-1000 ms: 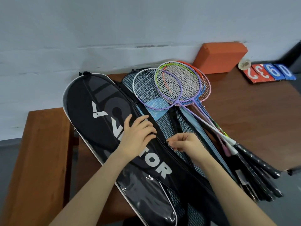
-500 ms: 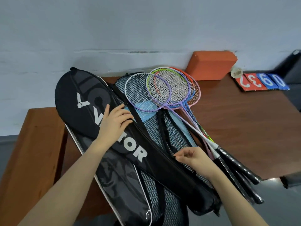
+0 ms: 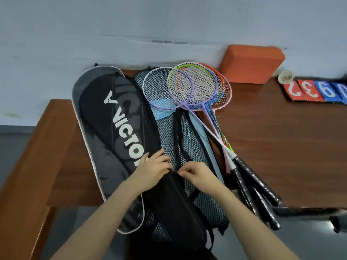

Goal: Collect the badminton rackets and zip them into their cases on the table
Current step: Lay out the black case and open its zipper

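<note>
The black case [image 3: 120, 139] with the white word VICTOR lies on the brown desk [image 3: 281, 147] in the left half of the frame. Its long axis runs from the upper left, where the wide rounded end almost meets the wall, down to the lower middle, where the narrow end hangs over the desk edge. Just to the right of it lies a pile of mesh cases [image 3: 189, 139] with light blue inside, parallel to the black one; how many are in the pile I cannot tell.

On top of the mesh cases rest the rackets [image 3: 189, 85], overlapping each other. Their heads point to the upper middle of the frame, near the wall, and their black handles [image 3: 257, 186] point to the lower right, over the desk edge. At least five frames can be counted by colour: white, purple, yellow-green, orange and pink, but the exact number is not sure.

The left hand [image 3: 154, 169] rests on the black case near the last letters, fingers bent, at the case's right edge. The right hand [image 3: 199, 173] is just beside it, its fingers curled and pinching something small at the zip line, too small to see clearly.

At the upper right stand one orange block [image 3: 251, 62], one white shuttlecock [image 3: 285, 76] and a row of number cards [image 3: 317, 90], red and blue.
</note>
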Action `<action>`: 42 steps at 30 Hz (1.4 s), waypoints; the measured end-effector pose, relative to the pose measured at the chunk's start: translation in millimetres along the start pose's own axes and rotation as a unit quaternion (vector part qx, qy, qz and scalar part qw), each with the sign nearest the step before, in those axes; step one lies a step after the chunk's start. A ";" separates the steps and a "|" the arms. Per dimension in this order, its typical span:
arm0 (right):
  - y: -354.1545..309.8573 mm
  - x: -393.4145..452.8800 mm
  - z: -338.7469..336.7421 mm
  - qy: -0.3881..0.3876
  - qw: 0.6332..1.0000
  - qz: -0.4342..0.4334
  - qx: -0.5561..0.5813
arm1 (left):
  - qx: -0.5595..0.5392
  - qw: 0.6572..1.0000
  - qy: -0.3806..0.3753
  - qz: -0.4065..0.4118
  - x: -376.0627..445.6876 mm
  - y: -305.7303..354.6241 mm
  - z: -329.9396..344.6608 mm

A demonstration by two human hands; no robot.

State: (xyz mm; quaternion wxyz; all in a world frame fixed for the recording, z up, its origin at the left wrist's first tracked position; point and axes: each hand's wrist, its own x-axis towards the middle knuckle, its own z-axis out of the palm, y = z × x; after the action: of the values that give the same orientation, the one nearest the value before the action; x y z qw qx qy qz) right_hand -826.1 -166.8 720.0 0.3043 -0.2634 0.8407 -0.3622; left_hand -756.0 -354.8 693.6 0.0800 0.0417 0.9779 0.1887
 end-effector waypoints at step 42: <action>68.9 -99.4 -56.6 0.130 0.984 -0.093 0.085 | -0.158 0.965 0.207 -0.022 14.4 93.7 4.6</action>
State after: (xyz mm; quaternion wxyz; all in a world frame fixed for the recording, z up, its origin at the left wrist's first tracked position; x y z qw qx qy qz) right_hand -814.0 -34.3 730.1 0.1791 -0.2643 0.8110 -0.4902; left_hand -764.6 -264.8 722.6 -0.1140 -0.0331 0.9317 0.3432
